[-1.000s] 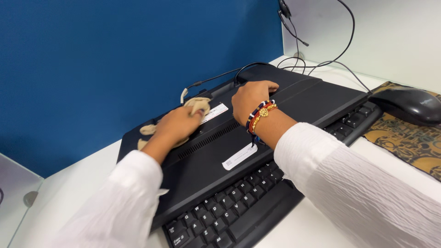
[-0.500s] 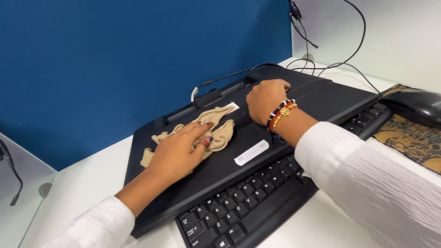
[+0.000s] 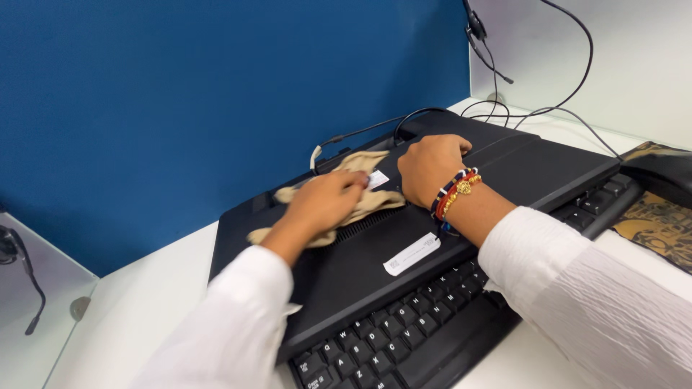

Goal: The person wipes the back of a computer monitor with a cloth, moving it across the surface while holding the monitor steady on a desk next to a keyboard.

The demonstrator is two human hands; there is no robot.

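A black laptop (image 3: 504,173) lies upside down across a black keyboard (image 3: 404,338) on a white desk. My left hand (image 3: 324,202) presses a crumpled beige cloth (image 3: 364,205) flat onto the laptop's underside, near its back edge. My right hand (image 3: 429,166), with beaded bracelets on the wrist, rests fist-like on the laptop just right of the cloth, holding it steady. Both sleeves are white.
A blue partition (image 3: 216,94) rises behind the desk. Black cables (image 3: 548,108) trail from the laptop's rear toward the white wall. A patterned mouse pad (image 3: 659,223) lies at the right edge. A white sticker (image 3: 412,253) is on the laptop's base.
My left hand has slid the cloth back and forth over the laptop's underside, now further toward the right hand. The right hand has stayed in place.
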